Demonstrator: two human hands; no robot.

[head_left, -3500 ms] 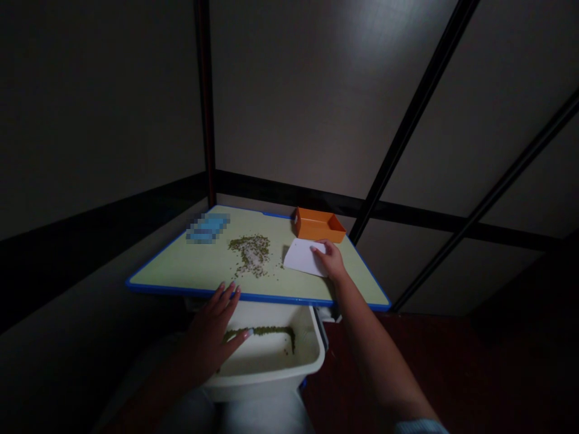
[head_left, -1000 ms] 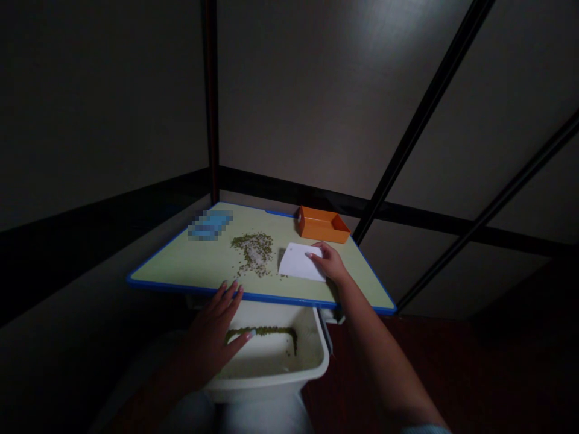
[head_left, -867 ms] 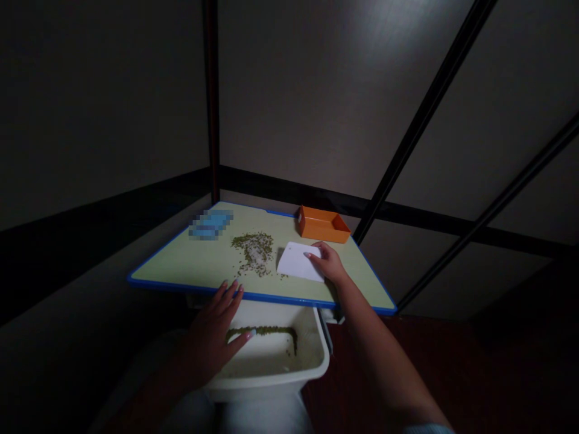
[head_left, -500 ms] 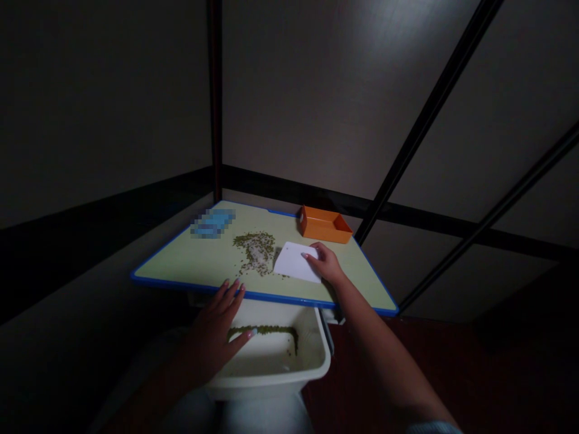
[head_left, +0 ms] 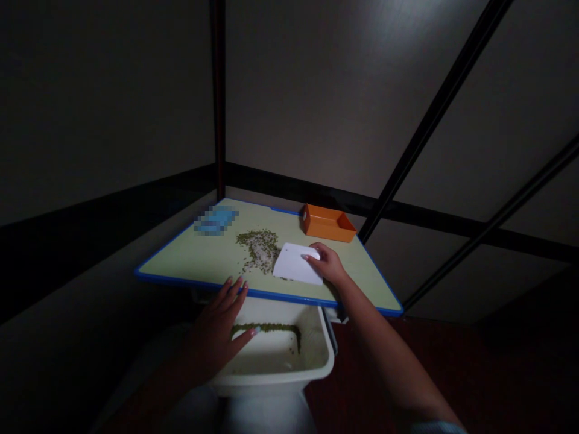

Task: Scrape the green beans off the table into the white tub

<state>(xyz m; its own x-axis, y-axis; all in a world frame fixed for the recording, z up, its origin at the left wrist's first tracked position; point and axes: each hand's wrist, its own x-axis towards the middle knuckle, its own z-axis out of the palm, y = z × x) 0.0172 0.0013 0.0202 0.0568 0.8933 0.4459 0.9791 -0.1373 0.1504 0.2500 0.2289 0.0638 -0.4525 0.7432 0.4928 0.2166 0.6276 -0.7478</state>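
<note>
My right hand (head_left: 326,263) pinches the right side of a white flexible scraper sheet (head_left: 294,263), thumb on top, over the pale green tabletop (head_left: 190,259). Just left of the sheet lies a spread-out heap of small green and whitish grains (head_left: 262,248), and a few grains show at its lower edge. My left hand (head_left: 220,330) has its fingers spread, the fingertips at the blue front edge of the table and the thumb above a white plastic tub (head_left: 289,378). A line of green grains (head_left: 275,327) runs along the tub's inner bottom edge.
An orange open box (head_left: 328,228) stands at the table's back right. At the back left is a blurred-out blue item (head_left: 216,220). Dark walls close in behind and to the left, and a dark red floor (head_left: 362,374) lies to the right.
The whole view has shifted slightly. Against the table, the scraper sheet and my right hand sit marginally further left, nearer the grains. My left hand stays at the table edge.
</note>
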